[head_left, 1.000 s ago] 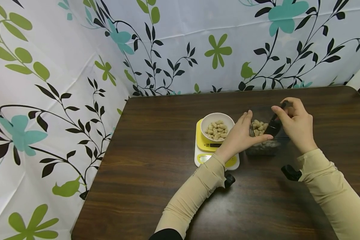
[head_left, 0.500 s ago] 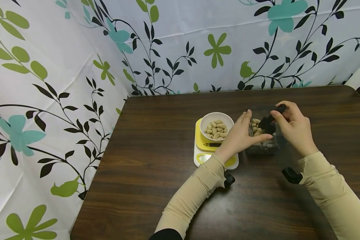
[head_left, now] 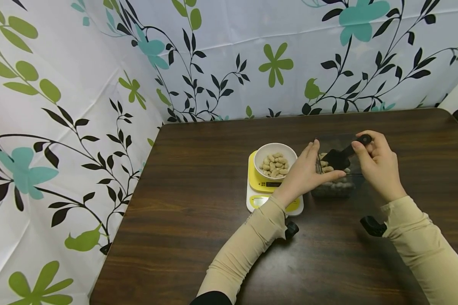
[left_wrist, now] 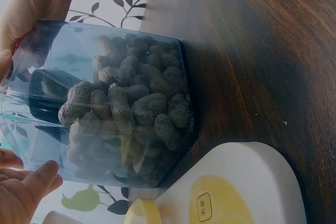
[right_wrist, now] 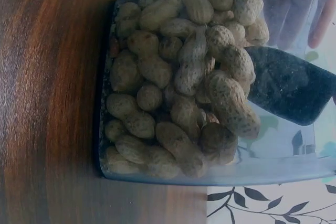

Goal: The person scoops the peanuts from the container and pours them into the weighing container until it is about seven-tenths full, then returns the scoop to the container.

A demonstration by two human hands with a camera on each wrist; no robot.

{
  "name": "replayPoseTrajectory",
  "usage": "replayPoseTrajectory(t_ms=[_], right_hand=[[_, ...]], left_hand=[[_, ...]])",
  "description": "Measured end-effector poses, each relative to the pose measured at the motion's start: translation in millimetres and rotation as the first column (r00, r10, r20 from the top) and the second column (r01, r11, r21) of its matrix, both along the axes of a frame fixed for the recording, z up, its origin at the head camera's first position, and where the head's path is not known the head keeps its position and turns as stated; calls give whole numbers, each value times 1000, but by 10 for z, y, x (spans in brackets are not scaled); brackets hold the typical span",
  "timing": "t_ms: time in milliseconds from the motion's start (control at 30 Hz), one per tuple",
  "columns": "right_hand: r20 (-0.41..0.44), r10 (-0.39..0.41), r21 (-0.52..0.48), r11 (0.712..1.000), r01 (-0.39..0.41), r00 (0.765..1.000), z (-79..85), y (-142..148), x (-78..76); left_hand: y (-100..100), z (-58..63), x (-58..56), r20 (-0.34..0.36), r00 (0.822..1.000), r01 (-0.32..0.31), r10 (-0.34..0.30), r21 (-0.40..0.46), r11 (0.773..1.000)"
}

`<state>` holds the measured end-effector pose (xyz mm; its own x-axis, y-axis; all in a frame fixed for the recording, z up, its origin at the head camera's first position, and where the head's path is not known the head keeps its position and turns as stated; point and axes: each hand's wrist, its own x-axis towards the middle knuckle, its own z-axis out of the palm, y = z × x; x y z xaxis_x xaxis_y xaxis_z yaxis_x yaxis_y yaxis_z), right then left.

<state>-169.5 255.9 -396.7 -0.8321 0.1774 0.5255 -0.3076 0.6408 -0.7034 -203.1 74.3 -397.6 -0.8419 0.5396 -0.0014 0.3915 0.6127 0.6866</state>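
My right hand [head_left: 379, 165] holds a black scoop [head_left: 336, 159] by its handle, thumb and fingers near the handle's end. The scoop's blade is tilted down inside a clear plastic bin [head_left: 330, 191] of unshelled peanuts [right_wrist: 178, 72]. In the right wrist view the blade [right_wrist: 291, 82] shows through the wall, its edge against the top of the pile. My left hand [head_left: 303, 173] lies at the bin's left side, fingers straight and thumb stretched along the front rim. Fingertips [left_wrist: 44, 177] of that hand show by the rim in the left wrist view.
Left of the bin, a white bowl [head_left: 260, 156] of peanuts stands on a yellow and white kitchen scale [head_left: 255, 186]. My left forearm crosses over the scale's front. A patterned curtain [head_left: 229, 51] hangs behind the dark wooden table [head_left: 183, 190].
The scoop has swung from steep to flatter, its blade moving left over the peanuts and its handle end now showing above my right hand. My left hand has stayed in place.
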Motion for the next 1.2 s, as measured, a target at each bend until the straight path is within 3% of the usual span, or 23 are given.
replayPoseTrajectory(t_ms=[233,533,700,1000,1200], right_hand=[[53,-14,-6,1000,14,999,13,-27,-9],[99,-82,-43,995,87,992,18,-56,-28],[115,-71,-47,996,77,991,13,-50,-20],[-17,32,91,995,-30,999,7,-49,67],[71,4,-49,999,-1,997,-14,-28,69]], left_hand=[[5,16,2,-6,1000,-3,3,-13,1000],[3,26,7,-3,1000,-1,1,-19,1000],[-10,25,8,0,1000,5,-5,-10,1000],[-16,15,-4,-2,1000,1,-1,-7,1000],[-7,17,7,-7,1000,-6,6,-5,1000]])
